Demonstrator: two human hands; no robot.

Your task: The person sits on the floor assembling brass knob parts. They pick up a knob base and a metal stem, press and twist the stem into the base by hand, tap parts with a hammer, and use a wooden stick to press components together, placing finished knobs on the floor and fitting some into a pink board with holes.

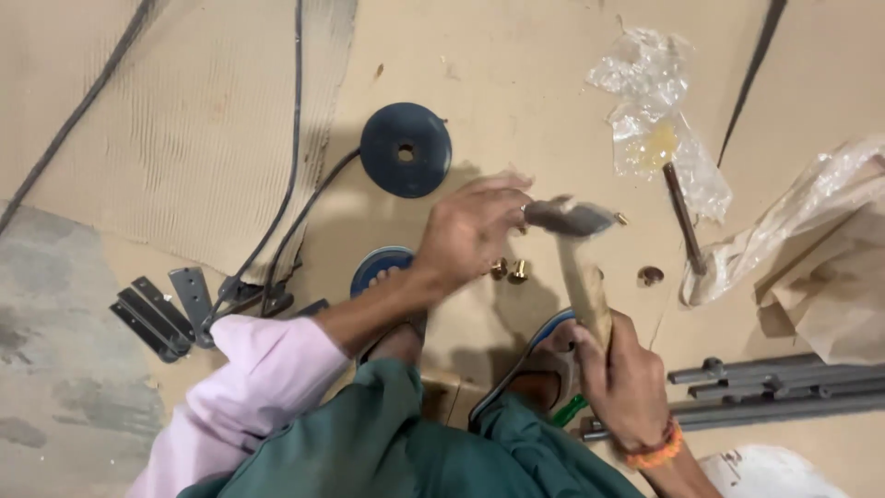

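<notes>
My right hand (625, 373) grips the wooden handle of a hammer (576, 249), whose blurred metal head hangs above the board. My left hand (466, 232) reaches out over the board, fingers curled beside the hammer head; what it pinches is hidden. Two small brass fasteners (509, 269) lie just under that hand, and a third (621, 219) lies right of the hammer head. A round hole (651, 275) shows in the tan board (516, 101). My feet in blue sandals rest on the board.
A dark blue disc (406, 149) lies beyond my left hand. Grey metal brackets (166, 309) sit at the left, grey metal bars (774, 387) at the right. Crumpled plastic bags (654, 111), a screwdriver (684, 219) and black cables (295, 138) lie around.
</notes>
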